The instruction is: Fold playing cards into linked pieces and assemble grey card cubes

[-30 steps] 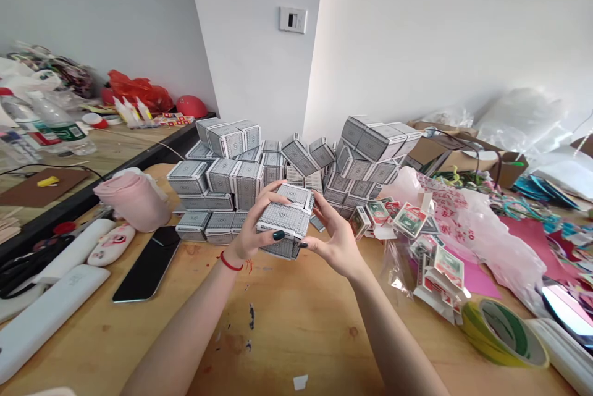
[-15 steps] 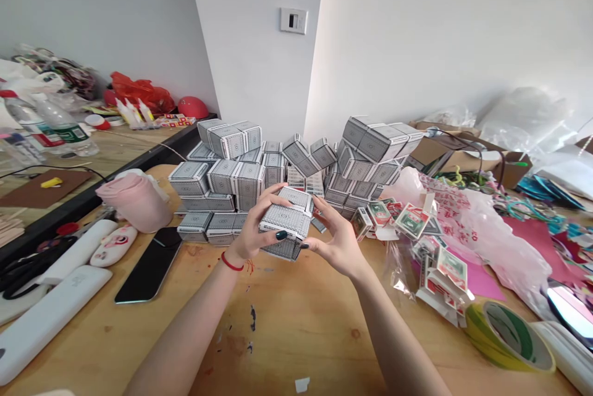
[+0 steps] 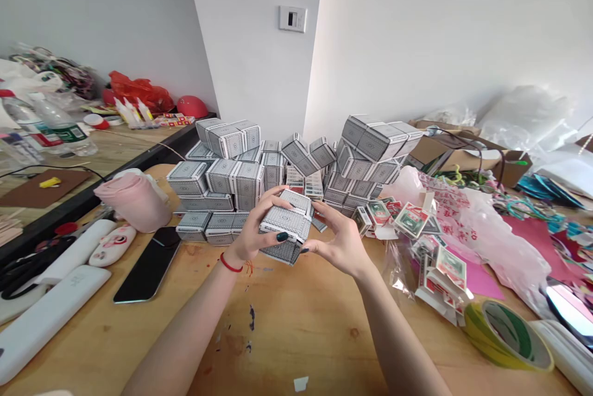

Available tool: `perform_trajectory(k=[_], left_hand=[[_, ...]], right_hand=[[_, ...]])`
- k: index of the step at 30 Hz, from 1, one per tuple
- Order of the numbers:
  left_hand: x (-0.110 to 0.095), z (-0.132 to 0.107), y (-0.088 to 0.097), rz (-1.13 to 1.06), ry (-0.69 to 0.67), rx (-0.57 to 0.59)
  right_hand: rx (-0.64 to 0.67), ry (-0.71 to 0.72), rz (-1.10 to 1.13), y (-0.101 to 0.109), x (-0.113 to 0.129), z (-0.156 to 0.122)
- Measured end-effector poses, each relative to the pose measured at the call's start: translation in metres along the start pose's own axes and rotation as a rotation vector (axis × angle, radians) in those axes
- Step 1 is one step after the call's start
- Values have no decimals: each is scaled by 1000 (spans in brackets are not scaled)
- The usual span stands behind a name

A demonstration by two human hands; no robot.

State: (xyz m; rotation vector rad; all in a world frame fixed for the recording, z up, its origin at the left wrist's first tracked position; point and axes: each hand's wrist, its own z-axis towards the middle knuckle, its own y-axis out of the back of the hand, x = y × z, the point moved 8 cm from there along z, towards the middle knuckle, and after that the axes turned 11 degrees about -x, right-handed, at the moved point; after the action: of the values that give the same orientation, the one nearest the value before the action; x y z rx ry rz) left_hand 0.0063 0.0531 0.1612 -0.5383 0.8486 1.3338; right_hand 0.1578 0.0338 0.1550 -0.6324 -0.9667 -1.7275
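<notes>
A block of playing cards (image 3: 288, 222) with grey patterned backs is held above the table, slightly tilted. My left hand (image 3: 259, 223) wraps round its left side, thumb on the near face and fingers over the far edge. At its right edge, my right hand (image 3: 337, 240) pinches with thumb and fingertips; the palm stays apart from it. Behind stand similar card blocks, stacked at the left (image 3: 234, 183) and at the right (image 3: 368, 167). Two tilted blocks (image 3: 306, 155) lean together between the stacks. The underside of the held block is hidden.
Opened card boxes (image 3: 440, 275) and a pink-white plastic bag (image 3: 482, 223) lie at the right, near a yellow tape roll (image 3: 509, 334). To the left are a black phone (image 3: 148, 265), a rolled pink cloth (image 3: 133, 200) and a long white device (image 3: 55, 322).
The held card block tips slightly and its near lower part sits a little lower. Both hands keep almost the same place and grip. The view has shifted very slightly.
</notes>
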Motion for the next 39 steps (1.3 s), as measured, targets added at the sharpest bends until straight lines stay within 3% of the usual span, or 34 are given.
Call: perform_trajectory(k=[7,17,27,33,39], left_hand=[[-10,0,-4,-87,51,28],[-13,0,-3,-100,45,95],[-2,0,-7,-283,92,49],[1,0,-7,-312,93,85],[9,-3,-6,-448,241,133]], right_hand=[[20,114,-239,9,22,-5],[103,92,-348,6,33,-9],[-22,34,-202,12,33,-7],[105,6,-235,11,36,-8],[62,-38,-104,21,17,-4]])
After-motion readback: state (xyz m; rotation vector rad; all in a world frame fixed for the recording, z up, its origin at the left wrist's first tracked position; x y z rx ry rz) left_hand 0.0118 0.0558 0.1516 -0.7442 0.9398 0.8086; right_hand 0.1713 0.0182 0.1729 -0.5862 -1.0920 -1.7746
